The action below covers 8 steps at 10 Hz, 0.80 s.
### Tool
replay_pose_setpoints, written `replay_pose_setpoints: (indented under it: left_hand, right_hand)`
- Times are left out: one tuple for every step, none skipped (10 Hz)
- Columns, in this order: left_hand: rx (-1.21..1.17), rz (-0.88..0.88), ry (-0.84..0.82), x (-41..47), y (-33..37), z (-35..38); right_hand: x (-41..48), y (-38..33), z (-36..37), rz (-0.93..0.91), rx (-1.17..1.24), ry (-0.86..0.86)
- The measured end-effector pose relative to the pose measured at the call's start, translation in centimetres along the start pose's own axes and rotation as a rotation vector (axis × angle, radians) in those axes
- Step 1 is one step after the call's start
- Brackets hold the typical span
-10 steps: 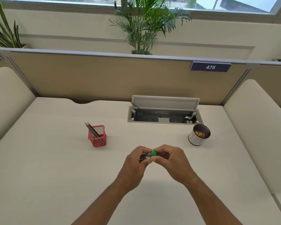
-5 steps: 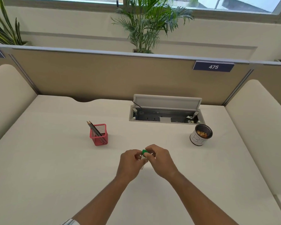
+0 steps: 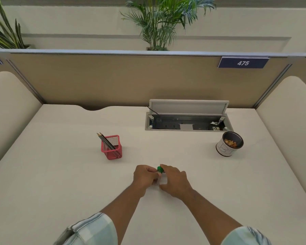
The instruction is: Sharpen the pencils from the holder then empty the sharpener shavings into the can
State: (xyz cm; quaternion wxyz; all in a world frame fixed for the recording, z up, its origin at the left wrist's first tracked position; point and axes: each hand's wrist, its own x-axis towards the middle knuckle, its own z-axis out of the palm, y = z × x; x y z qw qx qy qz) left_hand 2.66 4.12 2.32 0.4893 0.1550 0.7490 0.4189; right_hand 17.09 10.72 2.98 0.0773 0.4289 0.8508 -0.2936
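A small sharpener with a green top [image 3: 160, 169] stands on the desk between my two hands, its clear lower part mostly hidden by fingers. My left hand [image 3: 144, 176] pinches it from the left. My right hand [image 3: 174, 181] touches it from the right, fingertips on the green top. A red mesh holder [image 3: 111, 149] with dark pencils [image 3: 104, 140] leaning left stands up and to the left. A white can [image 3: 228, 145] with shavings inside sits at the far right.
An open cable box [image 3: 187, 121] with a raised lid is sunk into the desk behind the can. A tan partition [image 3: 113, 80] closes the back. Padded cream side panels [image 3: 9, 110] flank the desk.
Both hands have come down and toward the left with the sharpener, from held above the desk to resting on its surface. The camera view has tilted down a little.
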Motion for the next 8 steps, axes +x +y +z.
replay_pose_setpoints:
  left_hand:
    - [0.005, -0.015, 0.025, 1.4, -0.4, 0.2]
    - [0.036, -0.012, 0.072, 2.1, -0.2, 0.7]
    - [0.144, 0.021, 0.100, 2.8, -0.3, 1.0]
    - [0.152, 0.014, 0.104, 3.6, -0.5, 1.2]
    - [0.156, 0.011, 0.116, 4.0, -0.6, 1.3]
    - [0.156, 0.021, 0.130, 4.2, -0.8, 1.3]
    - [0.145, 0.010, 0.112, 4.5, -1.0, 1.2]
    - [0.159, 0.009, 0.126, 4.3, -0.8, 0.8]
  right_hand:
    - [1.2, 0.2, 0.7, -0.012, 0.013, -0.027]
    - [2.2, 0.4, 0.7, -0.015, -0.004, 0.032]
    - [2.8, 0.6, 0.9, -0.007, -0.005, 0.038]
    - [3.1, 0.8, 1.1, 0.011, 0.029, 0.031]
    - [3.2, 1.1, 1.0, 0.016, 0.024, 0.016]
    - [3.1, 1.3, 0.5, 0.039, -0.019, -0.011]
    - [3.2, 1.6, 0.0, 0.071, -0.009, -0.018]
    - [2.6, 2.0, -0.8, 0.109, 0.001, -0.039]
